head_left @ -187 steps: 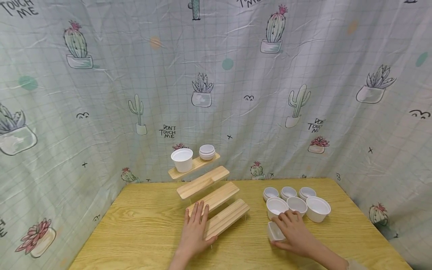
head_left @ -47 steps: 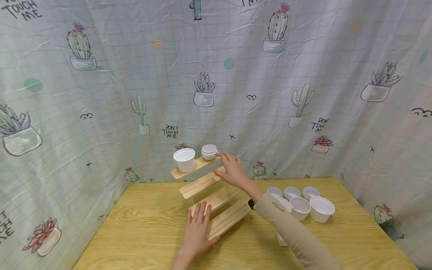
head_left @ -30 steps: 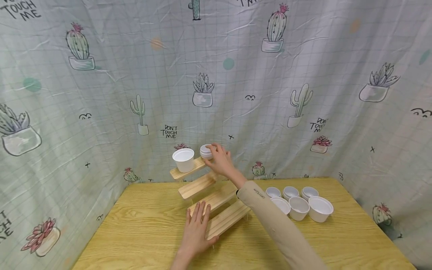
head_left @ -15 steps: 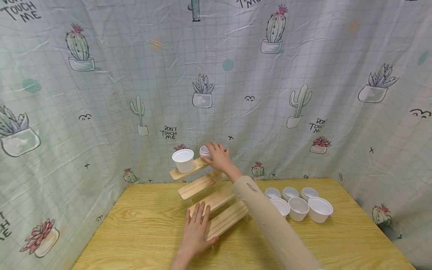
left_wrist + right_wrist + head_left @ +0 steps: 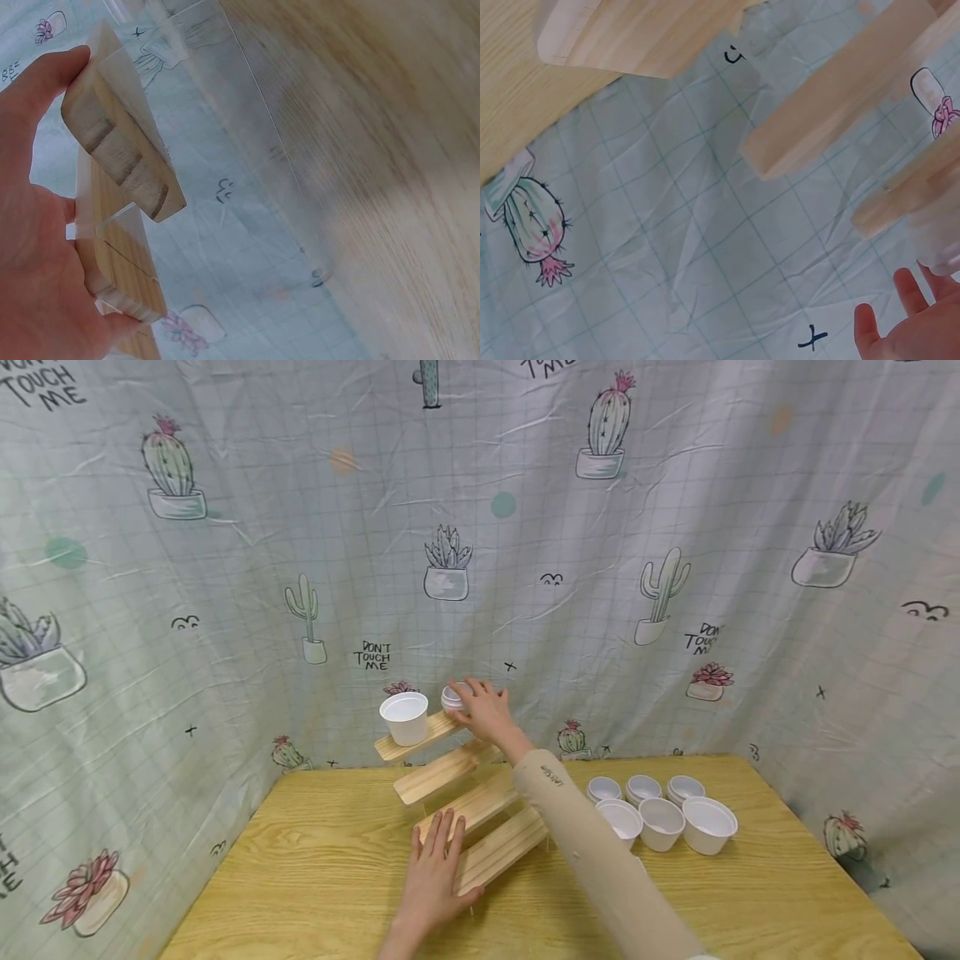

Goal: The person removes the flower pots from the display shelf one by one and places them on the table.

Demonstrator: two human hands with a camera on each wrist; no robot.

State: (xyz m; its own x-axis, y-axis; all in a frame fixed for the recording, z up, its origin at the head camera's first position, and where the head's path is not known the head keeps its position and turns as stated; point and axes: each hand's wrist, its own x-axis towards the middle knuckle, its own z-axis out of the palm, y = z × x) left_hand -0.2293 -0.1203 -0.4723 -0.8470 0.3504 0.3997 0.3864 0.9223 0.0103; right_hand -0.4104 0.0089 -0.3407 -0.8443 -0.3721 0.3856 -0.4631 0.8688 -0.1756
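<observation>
A stepped stand of pale wooden planks (image 5: 438, 775) on clear supports rises from the table. My left hand (image 5: 433, 872) lies on its near left side, straight fingers over the second-lowest plank, thumb against the lowest. In the left wrist view the thumb (image 5: 64, 64) presses one plank's edge. A large white cup (image 5: 406, 720) stands at the top plank's left end. Beside it, a small ridged white cup (image 5: 453, 696) is pinched by my right hand (image 5: 483, 710), fingers at the rim and thumb in front. The right wrist view shows that cup (image 5: 943, 236) only partly, beside spread fingers.
To the right on the wooden table (image 5: 757, 893) stand two rows of white cups: small ones (image 5: 642, 788) behind, larger ones (image 5: 708, 824) in front. My right sleeve (image 5: 592, 852) crosses before the stand, overlapping the nearest cups. A cactus-print curtain (image 5: 510, 610) encloses the table.
My right hand has left the square white pot at the right and moved up to the small cup on the top plank. It has nudged that cup slightly left. My left hand has stayed put.
</observation>
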